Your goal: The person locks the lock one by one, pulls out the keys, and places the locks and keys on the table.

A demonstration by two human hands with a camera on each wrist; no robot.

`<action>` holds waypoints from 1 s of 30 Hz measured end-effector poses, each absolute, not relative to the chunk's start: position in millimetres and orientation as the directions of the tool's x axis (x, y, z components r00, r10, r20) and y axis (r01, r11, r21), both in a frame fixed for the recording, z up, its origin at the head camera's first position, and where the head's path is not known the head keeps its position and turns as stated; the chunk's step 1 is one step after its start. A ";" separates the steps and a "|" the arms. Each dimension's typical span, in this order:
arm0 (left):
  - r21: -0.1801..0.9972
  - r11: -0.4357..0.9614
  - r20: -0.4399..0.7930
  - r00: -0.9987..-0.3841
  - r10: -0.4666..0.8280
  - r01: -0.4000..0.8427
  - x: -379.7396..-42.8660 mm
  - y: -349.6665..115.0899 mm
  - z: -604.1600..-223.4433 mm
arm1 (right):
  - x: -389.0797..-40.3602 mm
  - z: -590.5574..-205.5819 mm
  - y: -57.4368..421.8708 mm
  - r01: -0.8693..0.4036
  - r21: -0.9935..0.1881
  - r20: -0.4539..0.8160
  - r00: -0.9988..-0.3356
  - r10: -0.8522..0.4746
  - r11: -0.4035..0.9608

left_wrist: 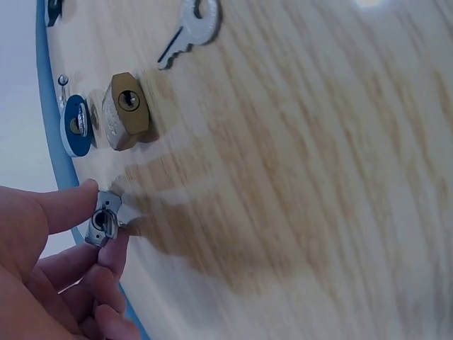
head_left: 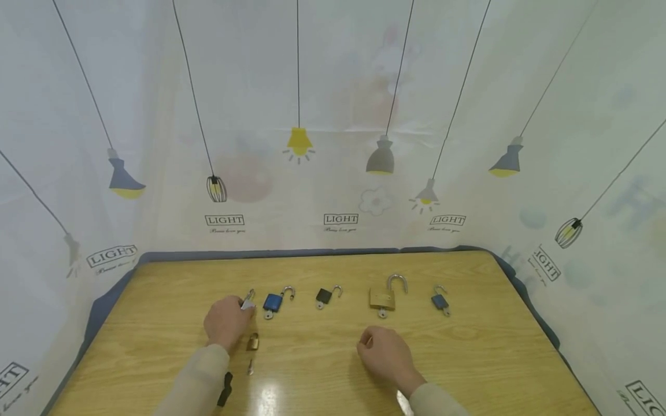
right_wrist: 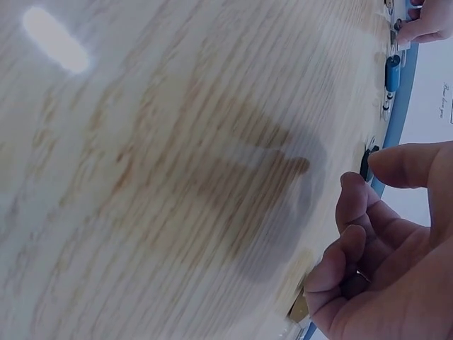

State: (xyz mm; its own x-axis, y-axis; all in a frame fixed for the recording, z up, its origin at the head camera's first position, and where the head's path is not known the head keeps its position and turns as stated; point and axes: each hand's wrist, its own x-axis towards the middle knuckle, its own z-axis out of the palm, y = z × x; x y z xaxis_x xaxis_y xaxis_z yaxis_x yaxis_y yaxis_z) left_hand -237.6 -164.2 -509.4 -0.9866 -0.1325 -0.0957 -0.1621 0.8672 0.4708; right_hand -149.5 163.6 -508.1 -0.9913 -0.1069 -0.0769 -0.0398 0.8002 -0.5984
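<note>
My left hand (head_left: pixel 228 321) pinches a small silver padlock (left_wrist: pixel 106 218) between thumb and fingers, its shackle pointing away toward the wall and a key in its keyhole. Just right of it lies an open blue padlock (head_left: pixel 273 302) with a key inserted. Nearer to me are a closed brass padlock (left_wrist: pixel 127 112) and a loose key (left_wrist: pixel 200 27). My right hand (head_left: pixel 387 355) hovers over the table with loosely curled fingers and holds nothing. Beyond it lies a large brass padlock (head_left: pixel 382 299), shackle open and key in.
In the same row sit a black padlock (head_left: pixel 324 296) and a small dark blue padlock (head_left: pixel 440 301), both open with keys. A black object (head_left: pixel 226 389) lies beside the left sleeve. Behind the wooden table (head_left: pixel 312 346) hangs a sheet printed with lamps.
</note>
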 end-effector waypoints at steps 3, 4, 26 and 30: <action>0.505 0.844 -0.107 -0.984 -0.143 -0.178 -236.0 -165.3 -508.0 | -149.3 -507.4 162.3 -0.051 -0.607 -0.072 -0.990 -0.118 0.793; 0.519 0.835 -0.110 -0.983 -0.148 -0.184 -235.5 -165.5 -507.6 | -149.2 -507.3 161.9 -0.052 -0.607 -0.071 -0.990 -0.120 0.793; 0.633 0.758 -0.076 -0.987 -0.143 -0.158 -231.2 -175.9 -497.6 | -151.6 -510.5 155.8 -0.059 -0.595 -0.048 -0.993 -0.109 0.802; 0.644 0.753 -0.081 -0.991 -0.106 -0.133 -226.1 -168.6 -487.4 | -151.9 -510.4 154.2 -0.059 -0.597 -0.048 -0.993 -0.109 0.800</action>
